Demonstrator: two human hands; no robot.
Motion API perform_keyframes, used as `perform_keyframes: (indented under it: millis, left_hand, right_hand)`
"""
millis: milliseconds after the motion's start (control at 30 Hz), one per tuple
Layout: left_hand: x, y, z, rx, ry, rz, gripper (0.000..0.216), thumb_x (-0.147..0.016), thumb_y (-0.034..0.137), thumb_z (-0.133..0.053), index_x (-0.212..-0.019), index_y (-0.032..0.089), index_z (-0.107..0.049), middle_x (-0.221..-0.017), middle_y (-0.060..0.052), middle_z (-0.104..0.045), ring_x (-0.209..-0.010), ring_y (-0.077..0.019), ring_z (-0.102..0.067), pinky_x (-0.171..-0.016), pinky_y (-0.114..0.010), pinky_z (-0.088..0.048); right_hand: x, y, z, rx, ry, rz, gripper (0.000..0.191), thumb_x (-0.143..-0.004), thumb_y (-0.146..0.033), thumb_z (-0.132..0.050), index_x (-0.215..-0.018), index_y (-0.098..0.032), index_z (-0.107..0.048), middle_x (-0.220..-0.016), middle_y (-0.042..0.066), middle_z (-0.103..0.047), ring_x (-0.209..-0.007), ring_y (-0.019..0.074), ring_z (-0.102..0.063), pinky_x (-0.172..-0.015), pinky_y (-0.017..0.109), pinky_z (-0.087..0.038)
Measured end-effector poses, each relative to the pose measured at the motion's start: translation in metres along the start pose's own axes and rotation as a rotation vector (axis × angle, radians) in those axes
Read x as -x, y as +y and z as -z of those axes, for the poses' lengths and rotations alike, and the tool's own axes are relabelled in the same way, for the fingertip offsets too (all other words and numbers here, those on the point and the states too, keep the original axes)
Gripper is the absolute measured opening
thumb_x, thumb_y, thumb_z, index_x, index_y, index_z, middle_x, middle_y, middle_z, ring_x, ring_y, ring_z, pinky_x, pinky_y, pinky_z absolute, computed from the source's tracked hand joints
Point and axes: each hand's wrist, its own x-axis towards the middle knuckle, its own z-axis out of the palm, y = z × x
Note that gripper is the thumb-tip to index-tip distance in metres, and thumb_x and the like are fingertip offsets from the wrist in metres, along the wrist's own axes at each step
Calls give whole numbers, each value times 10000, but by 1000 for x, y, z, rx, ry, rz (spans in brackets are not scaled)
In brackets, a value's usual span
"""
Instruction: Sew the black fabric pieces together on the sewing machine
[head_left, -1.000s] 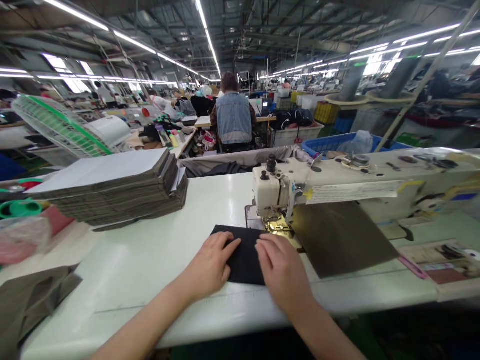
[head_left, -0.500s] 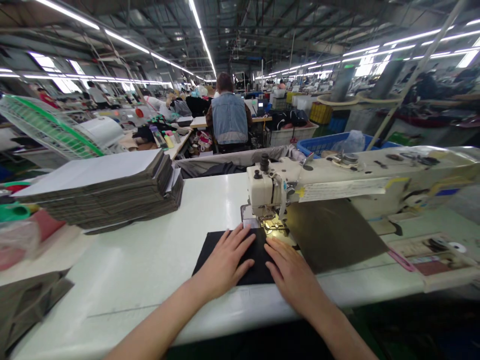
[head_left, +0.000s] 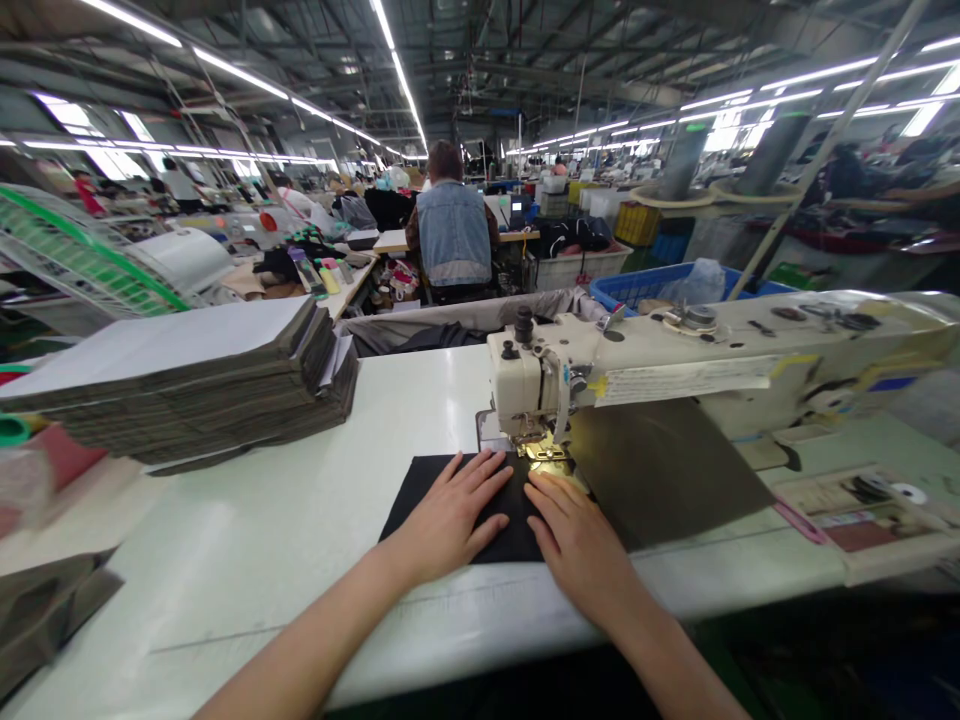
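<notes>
A black fabric piece [head_left: 412, 495] lies flat on the pale sewing table [head_left: 300, 510], its far edge by the needle area of a cream sewing machine [head_left: 517, 375]. My left hand [head_left: 457, 505] rests on it palm down, fingers stretched out. Close to the lit presser foot [head_left: 551, 455], my right hand [head_left: 574, 530] lies flat over the right part of the cloth, with fingers extended. The palms hide some of the fabric. Under the machine arm, to the right, spreads a dark olive-brown sheet [head_left: 675, 480].
A tall stack of grey-brown fabric pieces [head_left: 180, 400] stands on the left, topped by a white sheet. Folded cloth [head_left: 52, 610] lies at the near left. A small parts tray [head_left: 870, 540] is at the right. Beyond the table, a person in a denim vest [head_left: 454, 235] sits facing away.
My view has shifted slightly, so the scene sits a little further left. Both hands stay flat on the black fabric, which has barely moved against the machine.
</notes>
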Motion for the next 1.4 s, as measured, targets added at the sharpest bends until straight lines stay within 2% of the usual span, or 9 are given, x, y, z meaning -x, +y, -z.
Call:
perform_keyframes:
  millis: [267, 367, 500, 600, 667, 900, 1033, 1233, 1400]
  left_hand:
    - [-6, -6, 1, -11, 9, -7, 550, -1001, 405, -533, -1515, 252, -407, -1607, -107, -352, -1495, -291, -302, -1207, -568, -224]
    - [-3, 10, 4, -28, 32, -46, 470, -1000, 272, -508, -1468, 242, -474, -1568, -112, -424, -1469, -291, -357, -1196, -577, -264]
    - [12, 40, 2, 3, -21, -220, 474, -933, 102, -495, -1394, 192, -555, -1430, -117, -585, -1363, -281, -510, -1146, -480, -420]
    - [23, 52, 0, -19, -12, -250, 425, -964, 150, -503, -1384, 149, -563, -1454, -139, -559, -1385, -319, -481, -1139, -487, -437]
    - [25, 53, 1, -20, 2, -249, 392, -999, 194, -485, -1380, 149, -567, -1454, -137, -560, -1389, -314, -478, -1147, -485, -430]
    - [14, 40, 5, -40, 16, -239, 367, -1028, 232, -448, -1360, 165, -589, -1432, -128, -582, -1350, -301, -525, -1125, -483, -454]
    - [4, 26, 6, -32, 35, -221, 365, -1017, 231, -472, -1358, 186, -594, -1428, -130, -584, -1326, -294, -548, -1123, -499, -444]
    - [-13, 5, 8, -40, 56, -226, 371, -1016, 218, -454, -1348, 154, -606, -1413, -151, -589, -1316, -291, -556, -1120, -489, -447]
    - [-29, -11, 10, -57, 78, -225, 356, -1008, 220, -469, -1319, 156, -628, -1407, -132, -595, -1307, -273, -559, -1131, -458, -445]
  right_hand:
    - [-3, -1, 0, 7, -3, -4, 385, -951, -149, -470, -1308, -158, -614, -1365, 133, -625, -1278, 274, -560, -1065, 503, -488]
    - [0, -2, 3, 10, 5, 30, 375, -940, -139, -486, -1287, -169, -624, -1338, 123, -644, -1256, 275, -574, -1048, 495, -499]
    - [17, 2, 26, 8, 72, 79, 285, -963, -150, -470, -1170, -179, -664, -1186, 106, -710, -1091, 246, -652, -966, 423, -535]
    - [35, 18, 54, 95, 149, 27, 238, -939, -181, -494, -1108, -199, -661, -1097, 110, -714, -972, 257, -669, -896, 446, -532]
    - [44, 34, 69, 154, 113, 45, 239, -908, -193, -512, -1104, -202, -647, -1139, 111, -702, -1018, 277, -661, -912, 478, -520]
    - [51, 73, 85, 185, 20, 277, 180, -975, -193, -504, -1030, -228, -672, -1224, 84, -702, -1151, 234, -647, -948, 397, -548]
    - [48, 74, 90, 164, -24, 246, 180, -952, -191, -509, -1037, -231, -662, -1235, 91, -681, -1137, 237, -643, -944, 397, -552]
    - [38, 69, 97, 190, -26, 277, 190, -927, -114, -462, -918, -202, -629, -970, 79, -663, -917, 216, -644, -833, 363, -532]
    - [36, 69, 91, 199, -24, 243, 193, -897, -63, -451, -815, -194, -567, -891, 64, -618, -850, 211, -597, -799, 368, -494]
